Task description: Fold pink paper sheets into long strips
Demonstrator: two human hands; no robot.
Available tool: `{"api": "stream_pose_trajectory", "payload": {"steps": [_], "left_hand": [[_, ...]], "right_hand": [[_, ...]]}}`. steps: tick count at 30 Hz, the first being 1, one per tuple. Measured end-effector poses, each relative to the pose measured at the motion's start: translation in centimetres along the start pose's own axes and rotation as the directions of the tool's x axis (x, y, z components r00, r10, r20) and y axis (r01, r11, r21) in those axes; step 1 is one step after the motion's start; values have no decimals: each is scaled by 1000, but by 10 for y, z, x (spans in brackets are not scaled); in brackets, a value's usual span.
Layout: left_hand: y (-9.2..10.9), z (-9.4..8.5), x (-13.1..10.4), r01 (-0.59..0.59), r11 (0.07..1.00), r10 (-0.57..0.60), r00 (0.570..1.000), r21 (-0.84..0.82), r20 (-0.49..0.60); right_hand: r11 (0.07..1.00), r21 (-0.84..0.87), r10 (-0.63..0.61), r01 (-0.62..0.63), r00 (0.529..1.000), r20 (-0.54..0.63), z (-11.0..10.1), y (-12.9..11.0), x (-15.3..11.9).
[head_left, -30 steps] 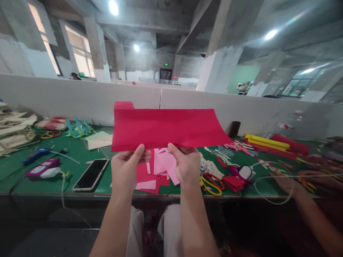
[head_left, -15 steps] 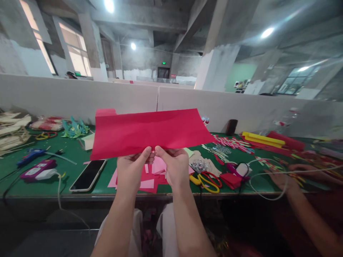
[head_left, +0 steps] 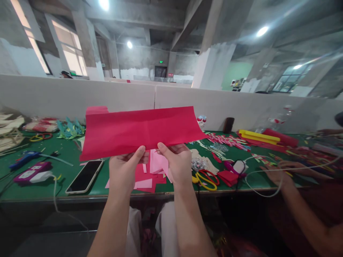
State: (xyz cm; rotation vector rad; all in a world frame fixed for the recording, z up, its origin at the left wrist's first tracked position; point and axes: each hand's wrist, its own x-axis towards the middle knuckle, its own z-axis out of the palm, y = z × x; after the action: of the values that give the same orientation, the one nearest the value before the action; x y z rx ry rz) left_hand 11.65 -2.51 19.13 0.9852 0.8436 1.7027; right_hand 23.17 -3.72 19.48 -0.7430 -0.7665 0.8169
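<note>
A wide red paper sheet (head_left: 142, 130) is held up above the table, its left part showing a lighter red flap behind the top edge. My left hand (head_left: 125, 166) pinches its lower edge between thumb and fingers. A short way to the right, my right hand (head_left: 177, 160) grips the same edge, thumb on the near face. Beneath the hands lie pink paper pieces (head_left: 158, 164) and red paper on the green table (head_left: 50, 189).
Left are a phone (head_left: 85, 175), a purple device (head_left: 33, 172) and a blue glue gun (head_left: 25, 159). Right are scissors (head_left: 207, 180), a yellow roll (head_left: 258, 137) and a white cable. Another person's hands (head_left: 280, 175) work at the far right. A white partition (head_left: 128, 94) stands behind.
My hands have moved slightly apart along the sheet's lower edge. The sheet and the rest of the scene have shifted a little to the left in view.
</note>
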Motion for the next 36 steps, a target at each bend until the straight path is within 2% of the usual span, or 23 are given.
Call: {"api": "stream_pose_trajectory", "payload": {"steps": [14, 22, 27, 29, 33, 36], "left_hand": [[3, 3, -3, 66, 997, -66, 998, -26, 7], [-2, 6, -7, 79, 997, -82, 988, 24, 129], [-5, 7, -7, -6, 999, 2, 997, 42, 81], [-4, 7, -7, -7, 999, 3, 998, 46, 70], [0, 9, -7, 18, 996, -27, 993, 82, 114], [4, 9, -8, -15, 996, 5, 994, 92, 108]], "right_hand": [[997, -39, -62, 61, 998, -27, 0, 3, 1], [993, -90, -79, 76, 997, -22, -2, 5, 0], [979, -181, -93, 93, 996, 9, -2, 0, -1], [977, -191, -92, 94, 996, 19, -1, -1, -1], [976, -199, -81, 87, 996, 39, 1, -1, -2], [976, -207, -51, 63, 997, 61, 0, -1, -3]]}}
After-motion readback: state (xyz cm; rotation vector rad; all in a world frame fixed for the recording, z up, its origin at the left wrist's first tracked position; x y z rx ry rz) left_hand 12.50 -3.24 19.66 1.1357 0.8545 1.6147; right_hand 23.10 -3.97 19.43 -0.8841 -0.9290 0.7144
